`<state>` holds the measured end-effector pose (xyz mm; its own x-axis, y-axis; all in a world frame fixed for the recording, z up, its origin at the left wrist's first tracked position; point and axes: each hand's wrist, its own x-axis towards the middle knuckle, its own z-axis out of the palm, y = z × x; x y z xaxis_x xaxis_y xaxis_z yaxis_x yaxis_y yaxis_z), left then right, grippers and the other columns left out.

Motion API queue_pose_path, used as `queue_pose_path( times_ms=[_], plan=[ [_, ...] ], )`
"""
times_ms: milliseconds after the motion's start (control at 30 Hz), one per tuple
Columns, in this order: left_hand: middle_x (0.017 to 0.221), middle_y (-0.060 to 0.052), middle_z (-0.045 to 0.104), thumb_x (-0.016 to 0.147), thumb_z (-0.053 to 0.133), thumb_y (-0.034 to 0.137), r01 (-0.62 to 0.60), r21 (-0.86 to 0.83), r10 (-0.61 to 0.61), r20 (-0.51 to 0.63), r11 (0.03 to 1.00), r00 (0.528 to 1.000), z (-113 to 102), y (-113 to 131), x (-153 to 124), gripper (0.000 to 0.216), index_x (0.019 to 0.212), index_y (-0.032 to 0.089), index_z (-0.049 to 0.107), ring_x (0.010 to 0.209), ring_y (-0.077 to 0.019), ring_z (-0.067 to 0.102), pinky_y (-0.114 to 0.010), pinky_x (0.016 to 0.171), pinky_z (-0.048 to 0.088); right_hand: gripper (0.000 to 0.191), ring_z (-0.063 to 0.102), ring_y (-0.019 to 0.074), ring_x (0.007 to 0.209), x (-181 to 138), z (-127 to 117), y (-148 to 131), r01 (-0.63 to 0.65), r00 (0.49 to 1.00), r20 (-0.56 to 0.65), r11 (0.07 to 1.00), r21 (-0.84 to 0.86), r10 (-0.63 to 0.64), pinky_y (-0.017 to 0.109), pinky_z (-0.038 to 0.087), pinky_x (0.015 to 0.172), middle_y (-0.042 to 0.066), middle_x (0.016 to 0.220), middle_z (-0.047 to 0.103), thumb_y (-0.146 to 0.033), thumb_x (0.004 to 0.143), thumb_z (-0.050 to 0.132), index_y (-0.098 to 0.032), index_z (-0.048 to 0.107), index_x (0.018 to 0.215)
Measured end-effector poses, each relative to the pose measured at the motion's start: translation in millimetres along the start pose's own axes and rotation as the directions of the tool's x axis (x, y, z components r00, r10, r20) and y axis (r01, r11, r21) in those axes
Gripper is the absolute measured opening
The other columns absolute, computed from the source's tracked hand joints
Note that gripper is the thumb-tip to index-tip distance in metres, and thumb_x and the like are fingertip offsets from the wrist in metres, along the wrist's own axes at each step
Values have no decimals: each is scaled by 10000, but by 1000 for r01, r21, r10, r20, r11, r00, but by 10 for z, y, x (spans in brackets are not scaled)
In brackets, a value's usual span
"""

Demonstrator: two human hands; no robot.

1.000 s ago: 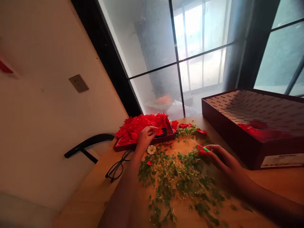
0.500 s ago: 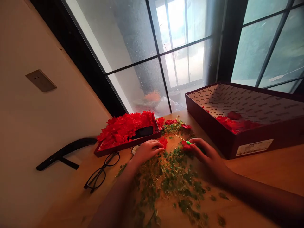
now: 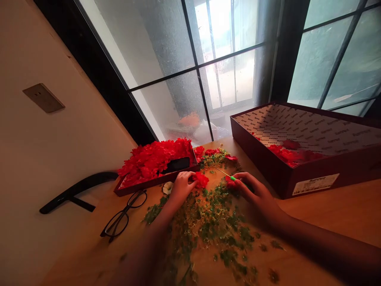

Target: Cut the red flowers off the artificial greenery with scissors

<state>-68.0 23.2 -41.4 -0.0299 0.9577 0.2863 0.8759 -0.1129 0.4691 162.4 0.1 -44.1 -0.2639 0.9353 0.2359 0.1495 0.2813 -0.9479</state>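
Observation:
My left hand has its thumb and fingers pinched on a red artificial flower above the table. In my closed right hand is a thin metal-shafted tool with a green handle, its shaft pointing up and left. Another red flower lies just under the fingers of that hand. Between and below both hands spreads a heap of small green and yellowish plastic flower parts. A second small pile of these parts sits farther back beside loose red flowers.
A shallow box heaped with red flowers and a dark phone stands back left. Eyeglasses lie near a white round thing. A large maroon box holding red flowers stands right. Windows rise behind the table.
My left hand has drawn its fingers in around the red flower, and more of the flower now shows. My right hand keeps its hold on the tool. The whole view has shifted slightly.

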Motion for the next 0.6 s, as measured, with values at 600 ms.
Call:
queue_pose_path(
  times_ms=[600],
  plan=[
    [895, -52, 656, 706, 485, 332, 213, -273, -237, -57, 938, 970, -143, 27, 45, 269, 867, 153, 604, 843, -199, 589, -293, 740, 443, 262, 531, 154, 821, 30, -9, 46, -5, 1000, 23, 999, 37, 4, 251, 391, 739, 17, 851, 580, -428, 788, 398, -201, 470, 896]
  ],
)
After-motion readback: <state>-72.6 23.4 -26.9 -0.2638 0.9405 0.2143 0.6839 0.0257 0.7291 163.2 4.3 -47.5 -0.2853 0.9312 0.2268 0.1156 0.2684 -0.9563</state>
